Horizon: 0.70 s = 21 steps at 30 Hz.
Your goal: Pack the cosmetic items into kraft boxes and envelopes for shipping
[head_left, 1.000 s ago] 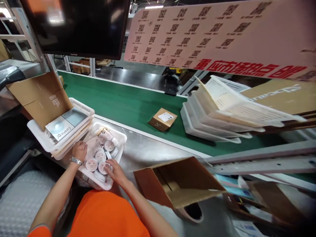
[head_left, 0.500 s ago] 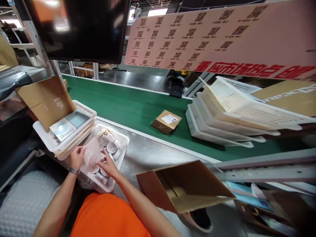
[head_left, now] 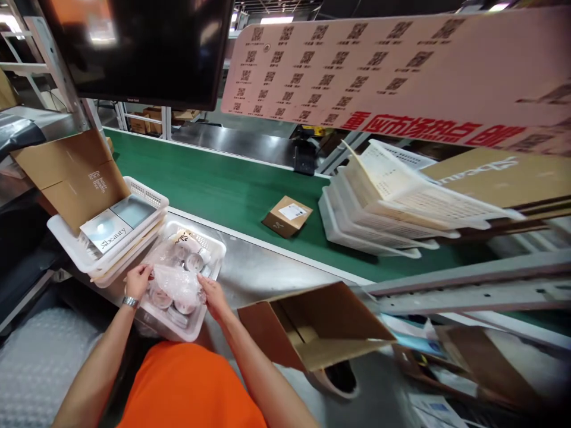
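A piece of clear bubble wrap (head_left: 178, 284) is stretched between my two hands, over a white plastic basket (head_left: 217, 255). My left hand (head_left: 138, 280), with a metal watch on its wrist, pinches one end. The other end is pinched by my right hand (head_left: 214, 296). Under and around the wrap, several small round white-lidded jars (head_left: 194, 261) lie in the basket, some partly covered by it. Toward the basket's far side there is more clear plastic and a packet with a dark printed logo (head_left: 182, 238).
To the left, stacked white baskets (head_left: 57, 232) bear an open brown carton (head_left: 75, 172) and a white-blue box (head_left: 104, 230). A small labelled carton (head_left: 288, 216) sits on the green conveyor (head_left: 214, 178). An open empty carton (head_left: 312, 327) and tilted stacked baskets (head_left: 379, 208) stand right.
My right hand has moved right and slightly down, away from my left hand. The bubble wrap, bunched up before, is now spread wider between them. The whole view has shifted slightly.
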Tool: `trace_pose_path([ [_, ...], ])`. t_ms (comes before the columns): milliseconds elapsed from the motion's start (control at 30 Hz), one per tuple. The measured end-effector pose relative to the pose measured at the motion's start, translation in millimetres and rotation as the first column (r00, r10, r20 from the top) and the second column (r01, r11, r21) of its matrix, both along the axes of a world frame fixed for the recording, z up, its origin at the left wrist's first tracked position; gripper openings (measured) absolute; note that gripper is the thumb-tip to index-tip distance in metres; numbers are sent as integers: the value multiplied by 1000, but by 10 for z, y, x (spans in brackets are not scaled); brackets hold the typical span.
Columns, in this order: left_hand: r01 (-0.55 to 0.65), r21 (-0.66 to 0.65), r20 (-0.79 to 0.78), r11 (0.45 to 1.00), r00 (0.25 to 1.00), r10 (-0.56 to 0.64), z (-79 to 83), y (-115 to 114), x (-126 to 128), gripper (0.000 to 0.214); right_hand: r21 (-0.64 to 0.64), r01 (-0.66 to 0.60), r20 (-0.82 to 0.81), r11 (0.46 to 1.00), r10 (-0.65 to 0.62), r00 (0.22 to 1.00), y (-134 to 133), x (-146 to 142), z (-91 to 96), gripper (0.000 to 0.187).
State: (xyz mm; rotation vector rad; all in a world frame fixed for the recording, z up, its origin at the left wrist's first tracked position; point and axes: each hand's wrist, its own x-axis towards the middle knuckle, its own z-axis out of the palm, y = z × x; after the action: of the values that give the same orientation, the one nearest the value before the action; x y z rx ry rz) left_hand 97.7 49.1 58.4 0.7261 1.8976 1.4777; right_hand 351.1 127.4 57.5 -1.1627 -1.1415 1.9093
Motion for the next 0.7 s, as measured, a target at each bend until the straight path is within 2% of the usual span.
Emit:
trace_pose_path([
  [100,51,10,71,999,996,-52,-24,32,49,41,-78,99,-104,992,-107,989,3,84,53,58],
  [167,29,28,41,999,999,-30,15,42,78,42,-110,155,-150,982,-171,974,9,154,76,54],
  [233,-18,58,-102,998,994,24,106,16,137,48,-111,212,-140,971,-226,964,20,222,93,51],
  [300,9,109,-303,994,953,25,232,-44,274,46,-101,260,-115,960,-271,956,24,256,111,51],
  [400,259,138,-509,956,846,-157,409,-143,643,37,-67,297,-85,953,-302,950,-15,200,159,51],
  [467,418,88,-553,904,776,-305,467,-179,917,38,-15,259,-71,966,-259,963,-78,111,206,52],
  [567,487,-4,-538,873,735,-413,458,-197,1151,25,80,108,-8,991,-108,994,-186,0,268,51],
  [600,486,-10,-527,874,740,-417,443,-205,1158,19,112,67,23,991,-70,997,-215,-13,278,50],
  [700,460,25,-512,888,769,-383,409,-262,1005,25,179,-16,78,984,2,997,-251,29,253,52],
])
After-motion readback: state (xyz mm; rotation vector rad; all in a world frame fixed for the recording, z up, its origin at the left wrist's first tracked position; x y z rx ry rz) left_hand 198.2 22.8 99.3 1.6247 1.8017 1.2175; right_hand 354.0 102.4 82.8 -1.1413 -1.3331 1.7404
